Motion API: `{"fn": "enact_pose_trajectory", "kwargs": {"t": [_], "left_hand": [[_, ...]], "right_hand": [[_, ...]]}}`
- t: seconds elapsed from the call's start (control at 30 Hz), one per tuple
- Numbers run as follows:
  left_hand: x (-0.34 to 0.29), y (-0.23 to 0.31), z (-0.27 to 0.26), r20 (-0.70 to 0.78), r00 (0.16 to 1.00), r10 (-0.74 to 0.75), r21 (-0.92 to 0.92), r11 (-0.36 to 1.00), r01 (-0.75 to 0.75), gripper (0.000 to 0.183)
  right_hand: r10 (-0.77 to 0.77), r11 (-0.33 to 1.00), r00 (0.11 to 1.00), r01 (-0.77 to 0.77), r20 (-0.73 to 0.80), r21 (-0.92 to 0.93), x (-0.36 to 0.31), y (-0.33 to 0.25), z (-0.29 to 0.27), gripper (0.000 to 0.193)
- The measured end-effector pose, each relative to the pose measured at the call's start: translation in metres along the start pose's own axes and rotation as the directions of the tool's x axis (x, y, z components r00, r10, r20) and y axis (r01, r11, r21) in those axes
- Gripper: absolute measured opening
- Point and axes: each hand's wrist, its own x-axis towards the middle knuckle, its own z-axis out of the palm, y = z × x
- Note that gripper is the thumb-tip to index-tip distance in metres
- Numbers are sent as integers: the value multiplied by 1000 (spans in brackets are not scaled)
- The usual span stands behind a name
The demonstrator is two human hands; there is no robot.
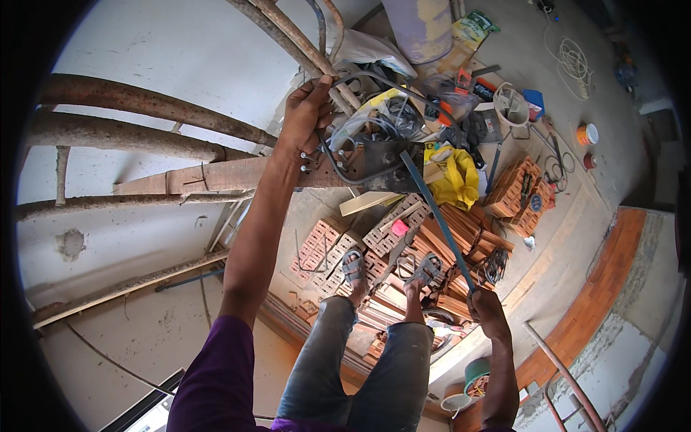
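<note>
My left hand is raised at the upper middle, its fingers closed round a dark, bent metal rod. From the hand this rod curves down over a wooden plank with several bolts or pegs sticking out. A dark metal plate covers the plank's right end. Lower right, my right hand grips the near end of a long blue-grey metal bar. The bar slants up to the left, its far end beside the plate. Whether bar and rod touch cannot be made out.
Rusty poles fill the upper left. Hollow bricks lie under my feet, with more bricks to the right. Around them are a yellow bag, a white bucket, a green bucket and a coiled cable.
</note>
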Motion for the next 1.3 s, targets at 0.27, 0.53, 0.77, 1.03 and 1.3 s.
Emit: {"fn": "enact_pose_trajectory", "kwargs": {"t": [0.27,0.53,0.77,1.03,1.3], "left_hand": [[2,-1,-2,-14,1000,15,3,1000,-15,14],[-4,-11,-10,-80,996,24,-31,999,-27,14],[13,-7,5,6,998,64,-1,998,-64,12],[18,-10,9,23,999,37,26,999,-38,19],[20,-13,7,32,998,60,43,997,-61,21]], "right_hand": [[0,1000,994,-1,107,9,12,-15,-45,44],[-49,996,996,55,78,-73,17,5,-35,52],[-135,991,990,134,-41,-30,6,54,36,58],[-59,984,994,74,-95,164,-9,49,78,54],[-98,964,982,134,-158,231,-8,62,94,48]]}}
